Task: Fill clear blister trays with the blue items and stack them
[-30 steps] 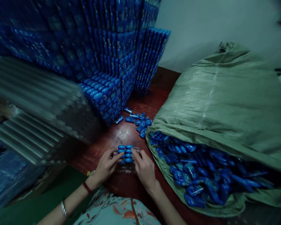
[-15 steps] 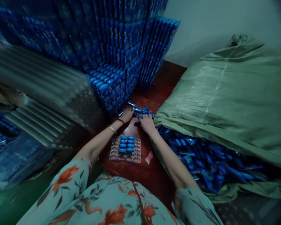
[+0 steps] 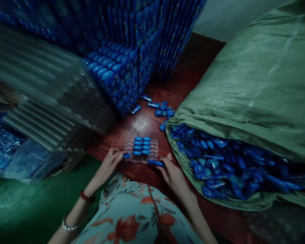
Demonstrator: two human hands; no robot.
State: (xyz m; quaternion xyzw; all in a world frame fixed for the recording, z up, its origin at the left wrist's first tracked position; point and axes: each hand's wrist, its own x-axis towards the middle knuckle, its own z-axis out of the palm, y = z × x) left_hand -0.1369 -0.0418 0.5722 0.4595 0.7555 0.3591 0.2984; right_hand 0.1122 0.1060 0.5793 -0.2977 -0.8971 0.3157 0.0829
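Observation:
Between the fingertips of my left hand [image 3: 110, 166] is a small blue plastic case [image 3: 127, 155], at the left edge of a clear plastic tray [image 3: 128, 144]. My right hand [image 3: 171, 171] pinches another, longer-looking blue case [image 3: 156, 163] by its right end, over the tray's near right corner. Two columns of glossy blue oval cases [image 3: 142, 148] sit in the middle of the tray. Uncovered moulded hollows show on both sides of them. What the cases contain cannot be seen.
Several loose blue cases [image 3: 160, 113] lie on the red-brown tabletop [image 3: 139, 127] beyond the tray. A green woven sack [image 3: 234, 112] spills blue cases [image 3: 218, 169] at right. Stacked filled trays [image 3: 124, 78] rise behind; nested clear trays [image 3: 43, 118] stand left.
Both hands have come back from the loose cases to the tray's near edge, each with a blue case. The view has shifted, and the tray appears higher in it.

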